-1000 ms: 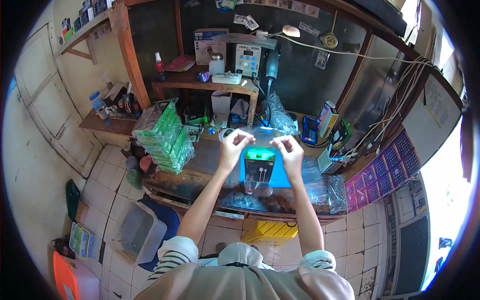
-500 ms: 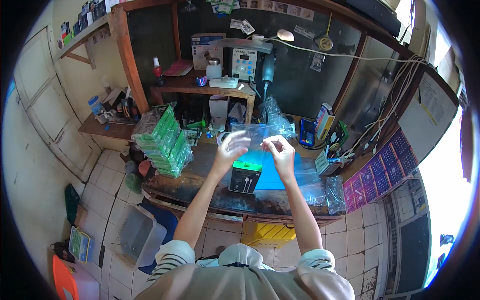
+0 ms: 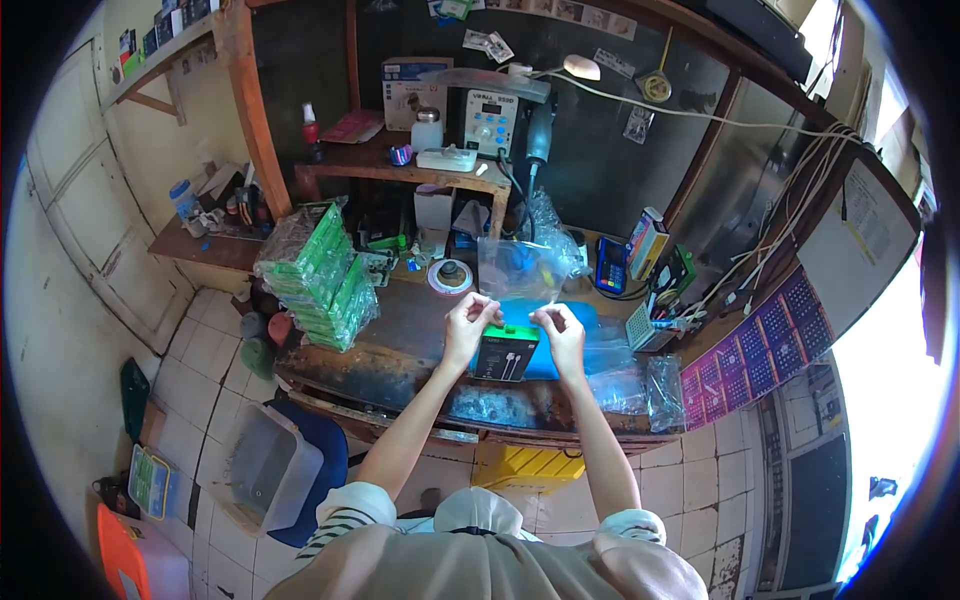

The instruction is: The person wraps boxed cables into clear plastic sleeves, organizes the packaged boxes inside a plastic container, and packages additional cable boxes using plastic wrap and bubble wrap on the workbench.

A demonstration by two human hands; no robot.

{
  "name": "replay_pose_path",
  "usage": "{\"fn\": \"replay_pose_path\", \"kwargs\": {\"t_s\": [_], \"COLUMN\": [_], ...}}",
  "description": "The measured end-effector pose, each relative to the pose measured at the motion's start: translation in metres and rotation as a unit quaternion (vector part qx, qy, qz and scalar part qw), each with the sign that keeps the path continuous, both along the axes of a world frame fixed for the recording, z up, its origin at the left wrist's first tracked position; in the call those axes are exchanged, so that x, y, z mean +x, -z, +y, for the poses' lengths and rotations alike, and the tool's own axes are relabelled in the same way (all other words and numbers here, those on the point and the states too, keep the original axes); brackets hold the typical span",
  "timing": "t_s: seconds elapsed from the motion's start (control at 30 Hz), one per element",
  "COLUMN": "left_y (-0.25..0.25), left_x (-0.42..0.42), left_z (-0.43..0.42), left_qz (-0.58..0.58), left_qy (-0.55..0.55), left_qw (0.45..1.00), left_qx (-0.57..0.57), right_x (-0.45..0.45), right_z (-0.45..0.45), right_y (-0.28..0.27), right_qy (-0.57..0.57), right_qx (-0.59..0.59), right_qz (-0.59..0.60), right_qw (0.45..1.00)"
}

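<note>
A black and green box stands on the workbench between my hands, at the near edge of a blue mat. A clear plastic bag rises above and behind the box. My left hand is closed in a pinch on the bag's lower left edge, beside the box's top. My right hand pinches the bag's lower right side, just right of the box.
Wrapped green boxes are stacked at the bench's left. A tape roll lies behind my left hand. To the right are a pen basket, a blue device and plastic packets. A tub stands below.
My left hand, spread and blurred half a second ago, has closed on the bag. Both hands are lower, and the bag now hangs wider above them. The box has shifted slightly right and up.
</note>
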State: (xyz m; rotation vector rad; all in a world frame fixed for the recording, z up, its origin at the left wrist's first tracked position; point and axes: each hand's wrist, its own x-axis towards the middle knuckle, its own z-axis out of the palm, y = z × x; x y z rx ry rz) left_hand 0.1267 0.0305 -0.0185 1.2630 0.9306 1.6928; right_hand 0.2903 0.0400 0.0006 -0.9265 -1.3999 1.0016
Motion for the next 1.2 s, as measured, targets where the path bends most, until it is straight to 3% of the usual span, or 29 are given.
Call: {"fn": "replay_pose_path", "kwargs": {"t_s": [0.13, 0.2, 0.23, 0.4, 0.47, 0.53, 0.6, 0.63, 0.67, 0.73, 0.8, 0.87, 0.93, 1.0, 1.1, 1.2], "left_y": [-0.007, -0.011, -0.005, -0.008, -0.002, -0.007, -0.029, -0.041, -0.049, -0.047, -0.038, -0.029, -0.019, -0.008, 0.01, 0.048], "left_x": [-0.005, -0.011, -0.014, -0.022, -0.022, -0.017, -0.021, -0.021, -0.022, -0.018, -0.019, -0.02, -0.018, -0.017, -0.017, -0.014], "left_z": [0.004, 0.005, 0.01, 0.006, 0.006, 0.004, -0.007, -0.014, -0.021, -0.023, -0.018, -0.016, -0.016, -0.017, -0.024, -0.029], "left_qz": [-0.003, 0.067, 0.127, 0.139, 0.219, 0.149, 0.311, 0.313, 0.428, 0.457, 0.465, 0.412, 0.404, 0.339, 0.356, 0.351], "left_qy": [-0.047, -0.035, -0.07, -0.055, -0.157, -0.195, -0.202, -0.098, -0.058, 0.035, 0.028, 0.049, 0.041, 0.025, -0.002, -0.035], "left_qw": [0.998, 0.992, 0.987, 0.982, 0.961, 0.969, 0.919, 0.933, 0.888, 0.881, 0.875, 0.905, 0.908, 0.939, 0.934, 0.936], "left_qx": [-0.041, -0.098, -0.072, -0.119, -0.068, -0.019, 0.131, 0.145, 0.159, 0.116, 0.135, 0.095, 0.098, 0.053, 0.035, -0.016], "right_x": [-0.005, -0.005, -0.004, 0.0, 0.001, 0.002, 0.006, 0.007, 0.009, 0.01, 0.007, 0.003, -0.001, -0.001, 0.007, 0.016], "right_z": [0.003, 0.011, 0.017, 0.02, 0.02, 0.018, 0.022, 0.023, 0.024, 0.021, 0.014, 0.008, 0.0, 0.0, 0.005, -0.002], "right_y": [-0.006, 0.004, 0.013, 0.022, 0.019, 0.015, 0.027, 0.028, 0.027, 0.018, 0.005, -0.026, -0.046, -0.032, -0.002, 0.025], "right_qy": [0.047, 0.094, 0.107, 0.132, 0.109, 0.1, 0.084, 0.089, 0.09, 0.12, 0.187, 0.143, -0.078, -0.2, -0.194, -0.175], "right_qx": [-0.035, -0.039, -0.054, -0.084, -0.113, -0.147, -0.141, -0.16, -0.16, -0.125, 0.085, 0.254, 0.197, 0.115, 0.139, 0.058], "right_qz": [-0.014, -0.059, -0.105, -0.153, -0.16, -0.146, -0.125, -0.12, -0.12, -0.222, -0.299, -0.25, -0.216, -0.2, -0.222, -0.218], "right_qw": [0.998, 0.993, 0.987, 0.976, 0.975, 0.973, 0.979, 0.976, 0.976, 0.96, 0.932, 0.923, 0.953, 0.952, 0.946, 0.959]}}
